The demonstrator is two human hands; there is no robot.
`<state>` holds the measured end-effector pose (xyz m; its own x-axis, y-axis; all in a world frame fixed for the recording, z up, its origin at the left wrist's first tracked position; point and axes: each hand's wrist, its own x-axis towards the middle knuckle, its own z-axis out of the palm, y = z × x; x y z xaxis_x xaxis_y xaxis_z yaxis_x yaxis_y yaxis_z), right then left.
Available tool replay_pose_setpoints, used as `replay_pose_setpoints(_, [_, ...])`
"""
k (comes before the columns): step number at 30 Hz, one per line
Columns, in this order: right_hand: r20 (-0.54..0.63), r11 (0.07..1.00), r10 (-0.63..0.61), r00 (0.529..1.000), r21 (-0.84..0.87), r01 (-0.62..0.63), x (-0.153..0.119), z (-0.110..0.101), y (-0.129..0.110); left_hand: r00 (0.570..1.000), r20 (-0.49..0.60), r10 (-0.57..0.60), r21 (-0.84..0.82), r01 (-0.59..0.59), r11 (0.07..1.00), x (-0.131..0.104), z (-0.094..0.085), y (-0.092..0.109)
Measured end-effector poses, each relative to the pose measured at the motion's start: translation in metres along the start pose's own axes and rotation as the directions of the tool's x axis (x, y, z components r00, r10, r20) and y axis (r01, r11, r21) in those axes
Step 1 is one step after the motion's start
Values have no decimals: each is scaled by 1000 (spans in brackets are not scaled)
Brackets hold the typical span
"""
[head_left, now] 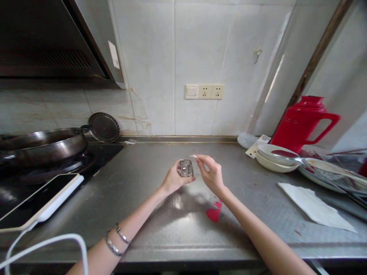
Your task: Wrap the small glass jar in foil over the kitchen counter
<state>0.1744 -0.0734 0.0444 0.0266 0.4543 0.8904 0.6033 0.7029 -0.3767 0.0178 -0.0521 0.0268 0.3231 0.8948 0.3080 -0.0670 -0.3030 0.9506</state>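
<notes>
My left hand (172, 178) is wrapped round a small clear glass container (186, 169), held above the steel counter with its opening tipped towards me. Just to the right of the glass, my right hand (212, 173) is closed in a pinch. Between its fingertips is a thin, whitish stick-like piece (192, 156), pointing left over the top of the glass. The piece is too small and blurred to name. Below my right wrist, a bright red patch (213, 214) shows on the counter, partly hidden by the forearm.
At left, a metal pan (46, 147) sits on the stove, near a phone (37, 200) with a white cable. Stacked bowls (273, 164), plates (323, 181) and a red thermos jug (301, 124) stand at right. A white napkin (315, 206) lies in front of them.
</notes>
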Motion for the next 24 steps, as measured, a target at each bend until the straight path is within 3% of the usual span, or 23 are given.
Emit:
replay_pose_setpoints(2, [69, 992, 115, 991, 39, -118, 0, 2, 3, 1000, 29, -1, -14, 1, 1000, -2, 1, 2])
replay_pose_setpoints(6, [242, 931, 284, 928, 160, -327, 1, 3, 0, 999, 39, 3, -28, -2, 1000, -3, 1, 1])
replay_pose_setpoints(15, [567, 787, 292, 770, 314, -530, 1, -1, -7, 998, 43, 56, -51, -53, 997, 0, 1, -2])
replay_pose_setpoints(24, [588, 774, 248, 770, 357, -522, 1, -2, -6, 996, 39, 77, -68, -75, 995, -1, 1, -1])
